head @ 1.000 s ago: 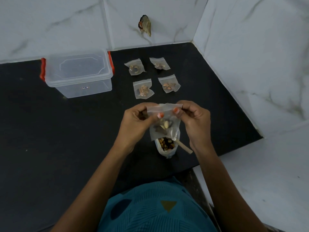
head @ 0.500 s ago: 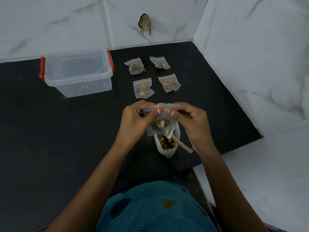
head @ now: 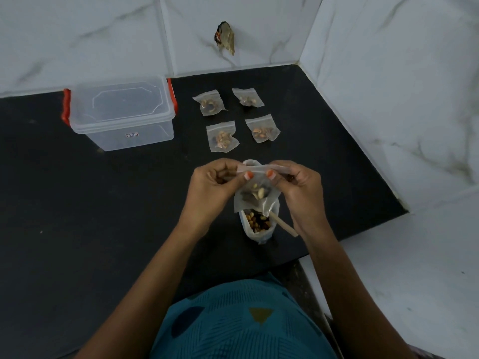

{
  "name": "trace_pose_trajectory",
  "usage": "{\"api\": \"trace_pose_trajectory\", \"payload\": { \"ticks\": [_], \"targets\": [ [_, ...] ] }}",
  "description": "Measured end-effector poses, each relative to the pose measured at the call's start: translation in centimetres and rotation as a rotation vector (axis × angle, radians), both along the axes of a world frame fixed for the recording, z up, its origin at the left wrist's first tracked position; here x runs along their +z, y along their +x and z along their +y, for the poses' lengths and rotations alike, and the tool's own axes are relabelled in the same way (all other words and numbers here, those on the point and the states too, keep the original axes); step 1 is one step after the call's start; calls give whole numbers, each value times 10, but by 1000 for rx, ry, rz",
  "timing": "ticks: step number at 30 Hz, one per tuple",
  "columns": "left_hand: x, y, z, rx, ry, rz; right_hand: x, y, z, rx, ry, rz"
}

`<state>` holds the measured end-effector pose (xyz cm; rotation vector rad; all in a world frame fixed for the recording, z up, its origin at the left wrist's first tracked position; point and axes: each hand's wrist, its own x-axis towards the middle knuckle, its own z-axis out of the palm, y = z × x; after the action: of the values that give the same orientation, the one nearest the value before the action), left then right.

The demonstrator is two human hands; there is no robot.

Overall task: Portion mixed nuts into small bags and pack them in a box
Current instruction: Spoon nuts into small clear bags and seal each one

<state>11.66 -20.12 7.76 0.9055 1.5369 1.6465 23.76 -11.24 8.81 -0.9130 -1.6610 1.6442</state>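
Observation:
A small clear bag (head: pixel 256 196) with a few nuts hangs in the air between both hands. My left hand (head: pixel 212 187) pinches its top strip on the left, my right hand (head: pixel 298 187) pinches it on the right. Right below it stands an open pouch of mixed nuts (head: pixel 259 225) with a wooden spoon handle (head: pixel 283 225) sticking out to the right. Several filled small bags (head: pixel 223 137) lie on the black counter beyond my hands. A clear plastic box (head: pixel 121 114) with red clips and its lid on stands at the far left.
White marble walls close the counter (head: pixel 77 216) at the back and right. A small dark object (head: pixel 225 38) sticks on the back wall. The counter's front edge runs just before my teal shirt (head: pixel 241 325).
My two hands with the bag have drifted slightly toward me and lower; the thumbs have moved apart along the bag's top strip.

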Motion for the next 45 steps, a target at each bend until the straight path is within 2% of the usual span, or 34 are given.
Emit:
{"api": "trace_pose_trajectory", "payload": {
  "ticks": [3,7,9,13,19,23,26,31,36,39,45],
  "targets": [
    [0,1,0,25,11,24,0,2,0,33,-133,21],
    [3,0,0,22,13,-30,2,5,2,111,-359,148],
    [4,1,-1,5,11,-65,2,5,2,130,-323,116],
    [4,2,0,-12,-9,-101,-2,2,0,87,-106,12],
    [4,4,-1,-25,-34,-28,0,2,-3,22,-22,-49],
    [4,6,0,43,-23,15,0,4,-1,12,-135,-5],
    [4,4,0,73,-47,-53,1,9,4,-19,-219,30],
    [9,7,-3,29,-69,-137,3,14,8,-62,-137,-31],
    [11,8,-2,32,-94,-127,5,8,1,-88,-76,-61],
    [9,6,1,43,-85,-73,3,5,-2,-86,-113,-67],
    [8,4,17,57,-42,-142,0,4,5,-29,-166,-66]
  ]
}}
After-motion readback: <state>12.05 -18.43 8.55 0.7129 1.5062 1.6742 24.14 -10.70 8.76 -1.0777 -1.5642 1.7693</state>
